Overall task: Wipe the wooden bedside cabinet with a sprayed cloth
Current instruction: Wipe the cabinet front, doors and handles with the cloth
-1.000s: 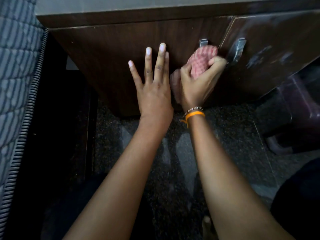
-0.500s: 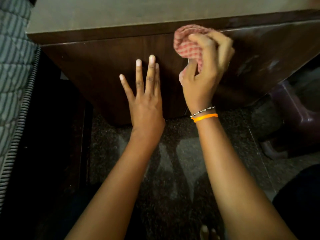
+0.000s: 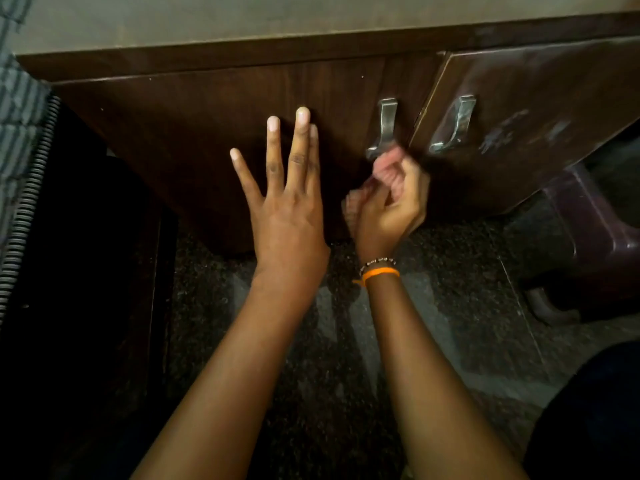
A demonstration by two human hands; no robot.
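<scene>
Since the earlier frame, the right hand (image 3: 389, 199) has dropped from the top edge of the cabinet (image 3: 194, 133) to the lower part of its front, just below the left door handle (image 3: 385, 128). Its fingers are curled around the bunched pink cloth (image 3: 386, 164), which is motion-blurred and only partly visible above and to the left of the fist. The cloth sits against the dark wooden front near the seam between the two doors. The left hand (image 3: 287, 206) is spread flat, fingers straight, against the left door panel, beside the right hand. A second handle (image 3: 457, 124) is mounted on the right door, which shows pale smears. An orange band (image 3: 379, 273) and a beaded bracelet circle the right wrist. Speckled stone floor (image 3: 450, 306) lies below.
</scene>
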